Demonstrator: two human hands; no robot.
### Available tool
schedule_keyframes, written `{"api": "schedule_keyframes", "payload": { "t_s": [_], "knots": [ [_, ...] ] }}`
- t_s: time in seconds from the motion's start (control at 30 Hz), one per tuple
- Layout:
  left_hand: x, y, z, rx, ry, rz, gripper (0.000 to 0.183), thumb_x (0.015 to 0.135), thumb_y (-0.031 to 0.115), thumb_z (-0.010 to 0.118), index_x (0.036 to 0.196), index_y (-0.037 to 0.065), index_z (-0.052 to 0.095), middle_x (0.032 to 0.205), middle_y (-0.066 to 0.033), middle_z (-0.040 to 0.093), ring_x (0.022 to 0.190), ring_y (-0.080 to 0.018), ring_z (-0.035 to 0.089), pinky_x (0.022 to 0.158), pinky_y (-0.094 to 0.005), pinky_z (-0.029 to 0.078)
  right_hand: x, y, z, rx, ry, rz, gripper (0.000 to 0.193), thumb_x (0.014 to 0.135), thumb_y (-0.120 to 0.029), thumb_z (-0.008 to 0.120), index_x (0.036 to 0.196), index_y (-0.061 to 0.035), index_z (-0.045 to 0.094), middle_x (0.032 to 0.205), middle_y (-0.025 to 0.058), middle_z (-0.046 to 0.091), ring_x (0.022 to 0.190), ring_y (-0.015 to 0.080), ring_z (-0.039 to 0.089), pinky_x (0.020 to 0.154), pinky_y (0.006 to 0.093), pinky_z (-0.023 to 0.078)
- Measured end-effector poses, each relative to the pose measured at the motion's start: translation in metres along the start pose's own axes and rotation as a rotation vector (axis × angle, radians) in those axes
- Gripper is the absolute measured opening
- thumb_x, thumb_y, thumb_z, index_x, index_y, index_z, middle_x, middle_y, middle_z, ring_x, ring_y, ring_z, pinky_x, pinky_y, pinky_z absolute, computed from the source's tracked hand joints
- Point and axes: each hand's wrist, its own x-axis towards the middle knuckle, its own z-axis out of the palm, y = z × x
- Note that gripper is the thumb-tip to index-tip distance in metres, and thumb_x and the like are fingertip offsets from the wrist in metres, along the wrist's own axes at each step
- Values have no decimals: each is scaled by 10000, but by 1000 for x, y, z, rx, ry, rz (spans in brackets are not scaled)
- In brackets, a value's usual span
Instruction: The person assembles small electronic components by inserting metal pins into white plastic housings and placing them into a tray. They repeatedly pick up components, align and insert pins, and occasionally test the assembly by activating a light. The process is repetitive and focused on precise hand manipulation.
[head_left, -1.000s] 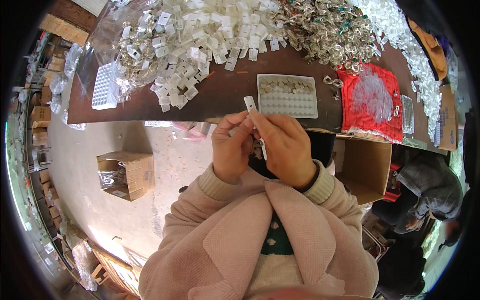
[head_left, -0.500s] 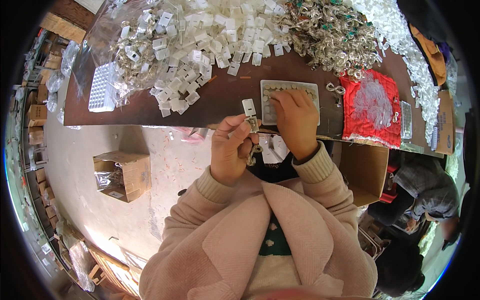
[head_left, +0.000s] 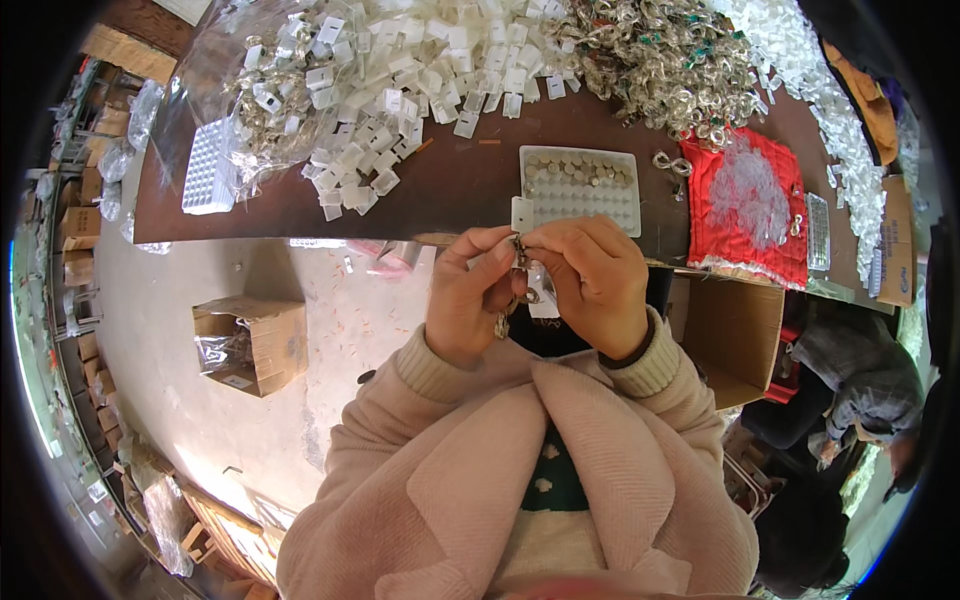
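My left hand pinches a small opened battery case, its white plastic lid standing up above the fingertips. A coil of clear wire hangs below that hand's fingers. Against the case, the fingertips of my right hand are closed; whatever they hold is hidden. Just beyond my hands lies a translucent tray of round wells. Silver button cells fill its far rows, while nearer wells show no cells.
White plastic cases and wire coils heap across the brown table. On the right lies a red cloth with clear small parts. A cardboard box stands on the floor; a person bends at far right.
My right hand has come back from over the tray to the battery case in my left hand. The button cells now show uncovered.
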Motion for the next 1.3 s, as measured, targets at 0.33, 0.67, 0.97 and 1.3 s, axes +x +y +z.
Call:
{"api": "schedule_keyframes", "payload": {
  "t_s": [0.33, 0.67, 0.97, 1.3],
  "knots": [
    [-9, -7, 18, -81, -3, 14, 186, 968, 99, 634, 1142, 31, 636, 957, -63, 695, 719, -86, 609, 635, -198, 519, -22, -14, -12, 58, 11, -18, 310, 777, -56, 754, 1081, -20, 706, 1021, 111, 694, 808, 262, 661, 761, 353, 509],
    [-15, -12, 29, -23, -144, -89, 265, 947, 187, 671, 1147, 20, 626, 957, -75, 693, 703, -51, 583, 571, -153, 451, -26, -5, -15, 869, 37, 596, 163, 934, -50, 679, 1059, 51, 654, 1020, 118, 699, 863, 144, 666, 784, 260, 525],
    [-25, -7, 47, -144, -22, -155, 292, 979, 276, 641, 1183, 72, 593, 962, 14, 628, 778, -40, 592, 630, -168, 478, -22, -2, -15, 471, 96, -104, 304, 736, 100, 721, 1023, -1, 713, 1082, 157, 692, 1013, 304, 680, 883, 370, 546],
    [-22, -28, 29, -278, -161, -187, 371, 979, 308, 643, 1266, 100, 530, 970, 35, 579, 854, -23, 542, 654, -146, 453, -25, -1, -4, 408, 206, -133, 281, 724, 128, 660, 979, 13, 680, 1029, 158, 691, 985, 323, 690, 849, 386, 564]
  ]
}}
